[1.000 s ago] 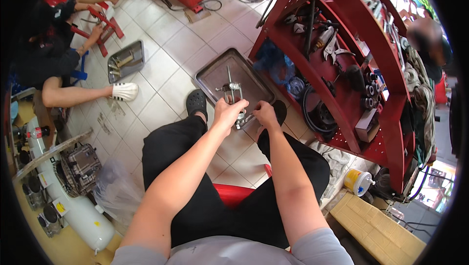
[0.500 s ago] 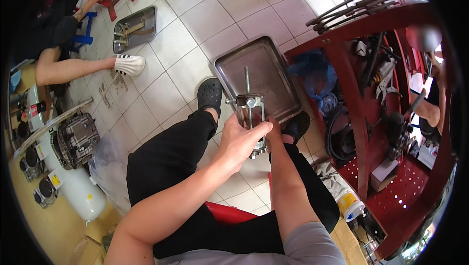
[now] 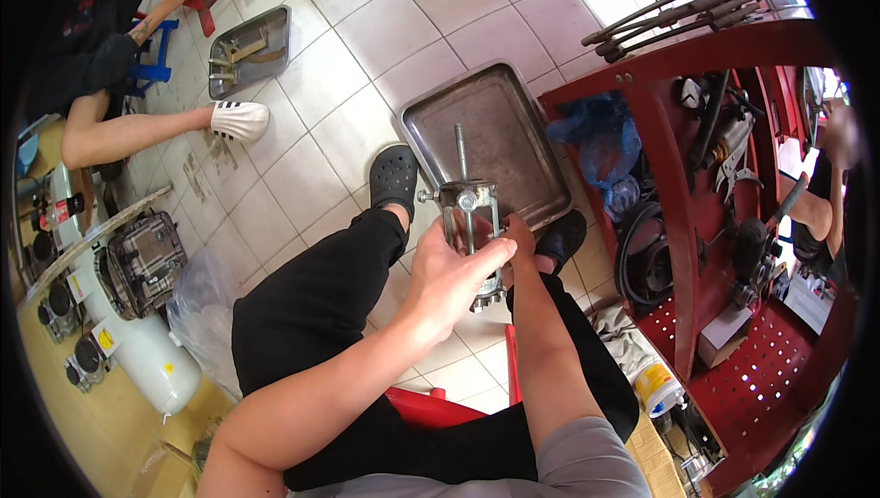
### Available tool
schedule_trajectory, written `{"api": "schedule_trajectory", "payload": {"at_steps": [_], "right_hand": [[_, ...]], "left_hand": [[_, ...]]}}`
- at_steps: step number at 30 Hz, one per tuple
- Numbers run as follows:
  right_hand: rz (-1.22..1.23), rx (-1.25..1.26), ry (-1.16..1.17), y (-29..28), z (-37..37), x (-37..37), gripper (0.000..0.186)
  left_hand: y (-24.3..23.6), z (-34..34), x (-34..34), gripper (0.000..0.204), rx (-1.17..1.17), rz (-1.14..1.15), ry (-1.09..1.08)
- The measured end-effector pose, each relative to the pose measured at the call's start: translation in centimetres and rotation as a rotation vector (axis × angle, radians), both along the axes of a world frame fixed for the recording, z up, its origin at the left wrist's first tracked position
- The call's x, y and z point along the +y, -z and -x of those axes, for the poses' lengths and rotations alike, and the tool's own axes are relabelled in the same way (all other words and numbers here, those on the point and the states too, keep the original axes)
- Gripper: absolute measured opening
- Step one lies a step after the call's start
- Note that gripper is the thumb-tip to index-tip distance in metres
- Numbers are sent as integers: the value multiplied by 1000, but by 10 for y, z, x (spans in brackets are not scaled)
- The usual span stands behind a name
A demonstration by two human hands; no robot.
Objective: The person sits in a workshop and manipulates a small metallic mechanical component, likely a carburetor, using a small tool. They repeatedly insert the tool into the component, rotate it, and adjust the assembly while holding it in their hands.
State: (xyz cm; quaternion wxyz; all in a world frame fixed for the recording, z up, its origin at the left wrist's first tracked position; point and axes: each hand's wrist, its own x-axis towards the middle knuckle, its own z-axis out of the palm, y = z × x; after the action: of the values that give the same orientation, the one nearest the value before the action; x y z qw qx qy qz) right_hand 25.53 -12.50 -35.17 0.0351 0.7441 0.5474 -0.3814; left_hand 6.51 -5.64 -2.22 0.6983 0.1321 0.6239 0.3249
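Between my knees I hold a steel puller with a long threaded rod standing up from its top plate and several side legs. A round metal part with a toothed-looking edge sits at its lower end. My left hand is closed round the legs from the left, thumb stretched across the front. My right hand closes on the puller's right side; its fingers are partly hidden. The large metal tray lies on the floor just beyond the puller.
A red metal rack with tools and a blue plastic bag stands at right. Far left, a co-worker's leg stretches near a smaller tray with metal pieces. A white tank and an engine part are at left.
The puller and both hands have shifted very slightly, and the view has turned a little. My grip looks the same.
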Motion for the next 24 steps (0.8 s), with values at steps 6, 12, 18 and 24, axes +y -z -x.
{"api": "schedule_trajectory", "payload": {"at_steps": [6,12,18,24], "right_hand": [[37,50,99,-17,-20,15,24],[-190,266,241,-142,-11,94,33],[-420,957,578,-337,20,98,50],[-597,519,516,-389,44,12,53]], "left_hand": [[11,0,-2,22,35,-78,28],[23,-2,-10,23,-123,-148,121],[15,-19,-21,29,236,-574,364],[-21,-30,-39,33,554,-754,461]]}}
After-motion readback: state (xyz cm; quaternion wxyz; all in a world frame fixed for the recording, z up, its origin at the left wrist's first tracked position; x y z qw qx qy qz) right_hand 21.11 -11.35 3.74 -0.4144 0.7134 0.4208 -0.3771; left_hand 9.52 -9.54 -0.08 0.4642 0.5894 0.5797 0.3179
